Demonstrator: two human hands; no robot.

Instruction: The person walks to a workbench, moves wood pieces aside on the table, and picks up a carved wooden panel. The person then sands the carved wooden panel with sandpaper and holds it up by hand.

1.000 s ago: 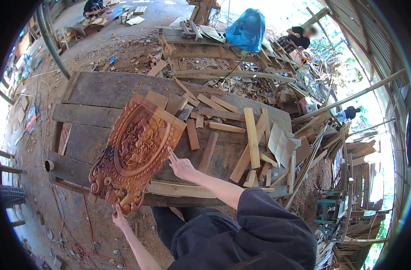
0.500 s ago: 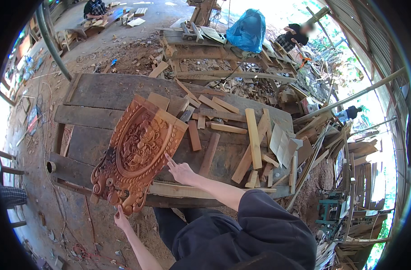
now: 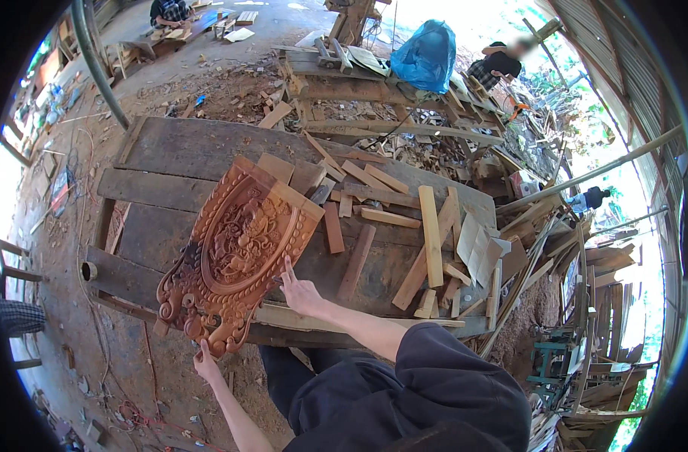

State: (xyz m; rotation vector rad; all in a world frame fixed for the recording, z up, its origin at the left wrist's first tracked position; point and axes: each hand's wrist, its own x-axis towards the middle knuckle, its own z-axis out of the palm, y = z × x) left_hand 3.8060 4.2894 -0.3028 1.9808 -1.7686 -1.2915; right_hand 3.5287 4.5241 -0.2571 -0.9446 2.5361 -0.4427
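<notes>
Carved wooden panel (image 3: 235,260), reddish brown, shield-shaped with scrolls at the lower end, held up tilted over the near edge of the dark plank workbench (image 3: 186,151). Left hand (image 3: 205,368) under the panel's bottom scroll, fingers grasping that lower edge from beneath. Right hand (image 3: 297,290) just beside the panel's right edge, fingers released and spread, fingertips touching or nearly touching the carved rim; cannot tell which. Dark sleeve (image 3: 442,384) on the right arm, forearm bare. Behind the panel on the bench, a scatter of short wooden offcuts (image 3: 374,203), some overlapping, with a long pale slat (image 3: 431,235) lying across them and a sheet of sandpaper (image 3: 476,245) near the right end. Farther back, a blue plastic bag (image 3: 428,54) on a second cluttered bench, another person (image 3: 495,64) beside it. Sawdust and wood chips over the dirt floor (image 3: 208,83)
</notes>
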